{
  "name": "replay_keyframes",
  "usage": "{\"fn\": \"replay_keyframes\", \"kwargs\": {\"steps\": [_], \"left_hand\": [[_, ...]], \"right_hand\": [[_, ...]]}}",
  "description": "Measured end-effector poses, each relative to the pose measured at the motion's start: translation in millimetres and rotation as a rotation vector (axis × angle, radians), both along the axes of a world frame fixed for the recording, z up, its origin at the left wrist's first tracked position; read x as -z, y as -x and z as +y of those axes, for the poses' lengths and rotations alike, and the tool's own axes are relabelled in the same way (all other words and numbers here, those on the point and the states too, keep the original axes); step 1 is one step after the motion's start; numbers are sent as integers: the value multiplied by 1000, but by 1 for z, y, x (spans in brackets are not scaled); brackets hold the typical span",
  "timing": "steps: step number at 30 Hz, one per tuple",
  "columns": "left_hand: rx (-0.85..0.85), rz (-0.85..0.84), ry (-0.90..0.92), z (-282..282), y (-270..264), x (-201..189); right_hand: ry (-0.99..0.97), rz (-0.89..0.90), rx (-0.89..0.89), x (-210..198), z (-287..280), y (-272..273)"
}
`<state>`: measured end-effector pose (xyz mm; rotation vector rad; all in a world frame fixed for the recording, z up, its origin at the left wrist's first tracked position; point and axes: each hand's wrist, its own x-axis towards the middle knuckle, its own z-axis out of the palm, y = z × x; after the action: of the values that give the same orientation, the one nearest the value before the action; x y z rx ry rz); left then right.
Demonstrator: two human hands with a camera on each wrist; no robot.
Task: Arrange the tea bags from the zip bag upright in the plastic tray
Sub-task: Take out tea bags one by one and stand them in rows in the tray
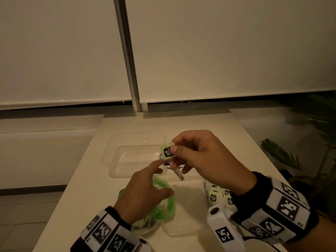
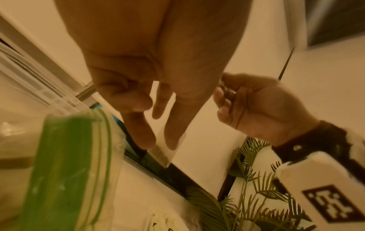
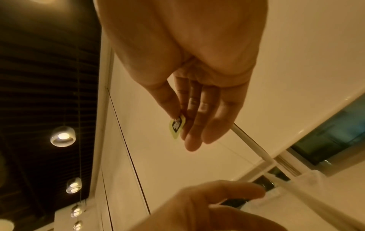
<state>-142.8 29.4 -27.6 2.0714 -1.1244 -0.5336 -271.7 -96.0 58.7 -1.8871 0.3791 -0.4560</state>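
Note:
My right hand (image 1: 172,149) pinches the green, black-labelled tag (image 1: 168,151) of a tea bag between thumb and forefinger, above the table; the tag (image 3: 176,126) shows edge-on in the right wrist view. The tea bag (image 1: 179,176) dangles under that hand, and its pale sachet (image 2: 161,154) shows behind my left fingers. My left hand (image 1: 161,176) hovers over the green-zipped zip bag (image 1: 168,204), index finger stretched toward the hanging bag, holding nothing. A clear plastic tray (image 1: 183,231) lies near me; several tea bags (image 1: 218,196) stand upright at its right end, partly hidden by my right wrist.
A second clear plastic tray (image 1: 112,142) lies farther back on the white table (image 1: 87,179), just beyond both hands. The table's left edge drops off to a pale floor. Leafy plants (image 1: 283,155) stand off the right side, and lowered blinds fill the background.

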Motion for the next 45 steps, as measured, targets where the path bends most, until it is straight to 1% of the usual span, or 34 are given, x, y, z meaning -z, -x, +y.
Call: {"fn": "replay_keyframes", "kwargs": {"steps": [4,6,7,9,11,13,14,16,18,19,21,22,24,25,27,28,29,31,33,35,36,38,39,41,42,43,44,45], "left_hand": [[50,66,35,-9,11,-2],[23,115,57,-9,16,-1],[-14,169,70,-7,17,-2],[-74,335,115,5,14,-6],[-96,469,137,20,8,-16],[-112,549,164,36,1,-28],[-124,567,191,42,-2,-34],[-137,557,249,51,-5,-43],[-134,487,268,55,-9,-49],[-142,453,266,57,-11,-51],[-160,412,244,59,-14,-51],[-173,402,229,60,-15,-51],[-197,390,208,62,-16,-50],[-202,392,203,63,-17,-50],[-208,420,207,65,-17,-51],[-208,437,221,65,-17,-50],[-205,449,234,65,-16,-50],[-179,475,256,64,-13,-52],[-130,491,280,61,-8,-56],[-93,444,301,58,-5,-63],[-89,400,305,57,-4,-66],[-100,359,299,56,-5,-68],[-110,377,296,55,-4,-67],[-140,453,306,52,-2,-65],[-158,492,325,49,-1,-63],[-171,525,345,46,1,-60],[-177,557,360,42,4,-59],[-173,590,372,39,8,-57]], "right_hand": [[-16,-54,-13,-16,3,6],[-39,-66,-26,-20,5,7],[-33,-63,-25,-21,4,7],[29,-32,18,-16,-1,5],[138,57,75,1,-12,0],[317,254,33,25,-22,-8],[388,361,-22,39,-25,-12],[412,503,-121,64,-26,-20],[415,578,-184,84,-22,-26],[452,607,-203,91,-19,-29],[525,652,-208,103,-17,-36],[531,663,-205,106,-16,-39],[510,632,-200,110,-14,-44],[495,585,-194,108,-12,-45],[438,430,-150,99,-5,-44],[346,332,-128,93,0,-41],[191,227,-127,85,6,-38],[-149,67,-199,67,17,-31],[-351,38,-314,53,27,-24],[-433,42,-408,46,34,-19],[-423,35,-419,45,34,-17],[-293,18,-325,47,32,-14],[-209,15,-230,48,30,-13],[-46,-22,33,49,27,-7],[26,-84,167,48,27,-3],[73,-144,256,46,28,2],[96,-160,282,43,30,6],[100,-119,254,41,32,8]]}}
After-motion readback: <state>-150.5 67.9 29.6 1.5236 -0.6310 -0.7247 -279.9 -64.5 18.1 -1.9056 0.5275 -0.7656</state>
